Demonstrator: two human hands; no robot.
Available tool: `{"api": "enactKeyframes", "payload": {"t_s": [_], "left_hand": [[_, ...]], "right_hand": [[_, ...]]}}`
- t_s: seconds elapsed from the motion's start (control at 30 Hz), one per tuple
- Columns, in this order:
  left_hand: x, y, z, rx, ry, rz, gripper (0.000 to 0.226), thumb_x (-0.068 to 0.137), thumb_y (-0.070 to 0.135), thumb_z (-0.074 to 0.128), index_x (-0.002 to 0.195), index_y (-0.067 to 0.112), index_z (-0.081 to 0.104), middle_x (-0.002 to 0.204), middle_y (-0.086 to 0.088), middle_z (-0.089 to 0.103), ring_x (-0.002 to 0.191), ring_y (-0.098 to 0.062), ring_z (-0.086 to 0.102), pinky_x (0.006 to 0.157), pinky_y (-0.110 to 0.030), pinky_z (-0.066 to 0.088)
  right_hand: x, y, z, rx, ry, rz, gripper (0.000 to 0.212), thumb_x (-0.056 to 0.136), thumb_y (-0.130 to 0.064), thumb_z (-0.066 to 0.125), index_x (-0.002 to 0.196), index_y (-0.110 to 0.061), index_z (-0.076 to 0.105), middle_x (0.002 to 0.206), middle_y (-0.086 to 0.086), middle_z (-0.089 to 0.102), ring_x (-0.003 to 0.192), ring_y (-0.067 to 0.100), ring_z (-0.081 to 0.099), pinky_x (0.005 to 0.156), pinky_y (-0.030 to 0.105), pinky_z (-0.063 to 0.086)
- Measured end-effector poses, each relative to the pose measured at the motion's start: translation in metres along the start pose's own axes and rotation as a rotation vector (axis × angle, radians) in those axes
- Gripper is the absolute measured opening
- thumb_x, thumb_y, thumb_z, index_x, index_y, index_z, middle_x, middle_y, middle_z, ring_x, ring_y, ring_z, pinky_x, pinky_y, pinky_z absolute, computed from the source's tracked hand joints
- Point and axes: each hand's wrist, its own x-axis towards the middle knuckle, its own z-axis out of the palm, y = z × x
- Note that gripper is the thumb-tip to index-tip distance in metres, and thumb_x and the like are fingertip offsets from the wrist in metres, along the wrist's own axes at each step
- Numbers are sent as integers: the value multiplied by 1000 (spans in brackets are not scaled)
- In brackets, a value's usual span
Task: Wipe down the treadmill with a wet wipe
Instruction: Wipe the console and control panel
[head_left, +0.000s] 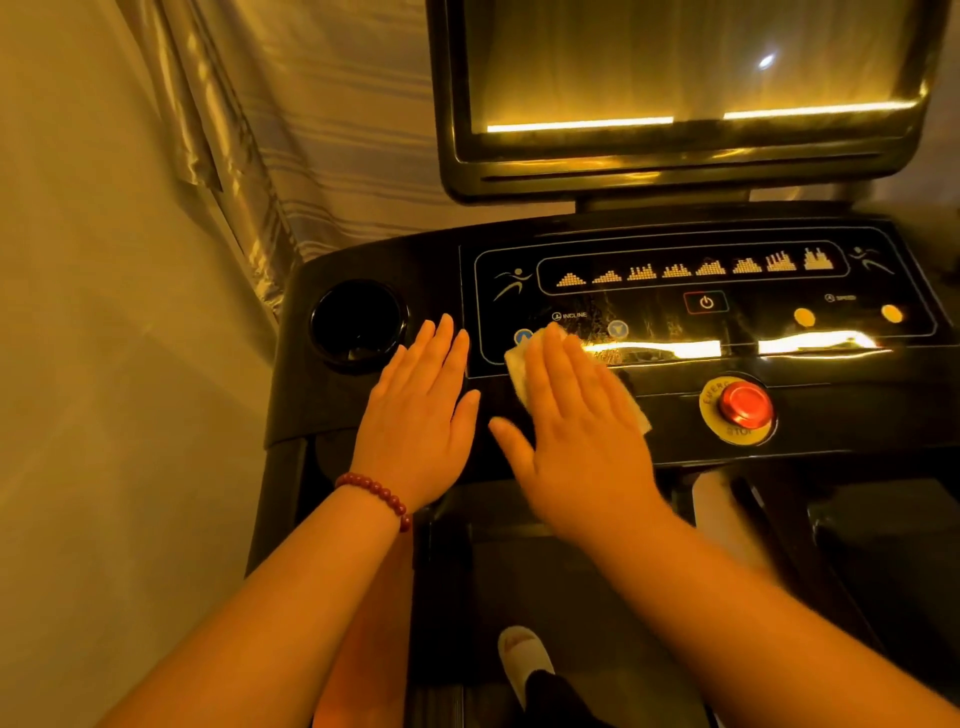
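Note:
The treadmill's black console (727, 410) fills the middle of the head view, with a glossy control panel (675, 306) of buttons and program icons. My right hand (576, 436) lies flat with straight fingers on a white wet wipe (517, 366), pressing it onto the panel's lower left corner near the incline buttons. Only the wipe's edges show around the hand. My left hand (421, 415), with a red bead bracelet on the wrist, rests flat on the console just left of the panel.
A round cup holder (358, 322) sits left of my left hand. A red emergency stop button (740, 402) stands to the right of the wipe. A dark screen (691, 67) rises behind the console. Curtains hang at the left. My slippered foot (524, 660) stands on the belt.

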Motion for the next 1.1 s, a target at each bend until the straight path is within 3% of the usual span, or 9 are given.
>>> {"api": "enactKeyframes", "payload": {"t_s": [0.1,0.3,0.47,0.67,0.8,1.0,1.1], "left_hand": [[-4,2,-2,7,-3,4,65,93,47,7,151,18,8,159,1,2,140,-6,-11,112,-25,-11],[-11,4,0,37,-27,5,64,95,42,15,152,15,5,160,-3,0,142,-9,-11,114,-27,-8],[-13,1,-1,33,-39,28,61,96,39,11,152,15,6,160,-3,0,141,-8,-11,115,-27,-8],[-16,1,-1,44,-22,41,59,98,38,14,152,14,10,160,-4,3,146,-13,-4,115,-27,-7],[-17,1,-1,71,-44,41,55,103,34,21,152,13,8,160,-5,2,147,-17,-3,116,-29,-5],[-21,8,0,81,-42,22,61,101,37,26,152,12,7,161,-6,1,147,-19,-3,116,-31,-4],[-20,17,-1,40,-29,41,61,100,39,30,152,12,13,160,-5,10,147,-19,5,116,-33,7]], "right_hand": [[-20,-5,7,3,37,-66,75,97,-60,6,153,-11,11,160,10,7,148,24,5,120,37,1],[-26,1,2,51,24,124,80,91,-64,-4,153,-13,-11,160,8,-16,147,22,-16,119,37,-6],[-43,-21,16,8,53,-28,74,98,-59,5,153,-10,11,160,10,8,148,23,5,118,34,-1],[-50,-12,14,103,66,117,78,93,-62,-1,154,-14,-2,161,6,-8,148,20,-9,120,37,-2],[-50,-24,22,78,79,-5,74,97,-60,9,154,-12,10,161,8,7,149,20,2,120,35,4],[-58,5,19,83,162,198,72,98,-57,13,154,-13,12,161,8,8,149,22,3,120,37,5],[-54,-12,25,78,139,33,70,99,-55,17,153,-10,19,159,10,16,148,23,10,119,33,2]]}}
